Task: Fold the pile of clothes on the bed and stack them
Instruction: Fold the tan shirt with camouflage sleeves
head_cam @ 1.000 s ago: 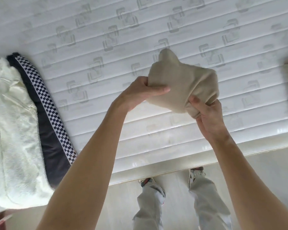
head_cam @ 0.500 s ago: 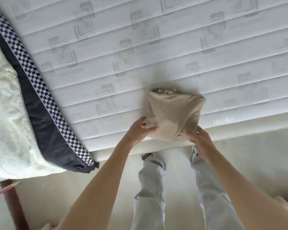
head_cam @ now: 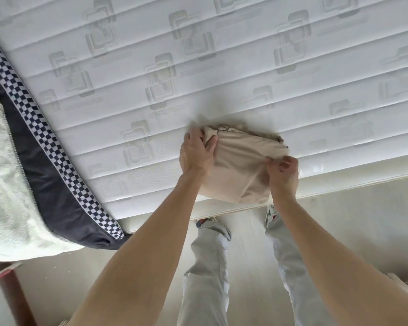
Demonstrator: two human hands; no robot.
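The folded beige garment point(head_cam: 239, 165) now lies flat on the white mattress point(head_cam: 198, 67), right of centre in the frame, its near edge reaching the mattress's lower border. A second ago it was held bunched in the air above the bed; half a second ago it was being lowered. It is now set down as a compact, roughly square bundle, with a waistband or seam showing at its far edge.

The left hand point(head_cam: 196, 152) sits at the bundle's upper-left corner, fingers curled round the fabric there, thumb laid on top. The right hand point(head_cam: 282, 169) is at the right edge, thumb and fingertips pinching the cloth. Both have moved up from the near edge to the sides.

Judgement: the fold of this item appears finished and the hands are squaring it off; it is not yet on any stack.

At the frame's left lie a cream fleecy item point(head_cam: 7, 184) and a dark garment with checkered trim point(head_cam: 47, 165), well apart from the bundle.
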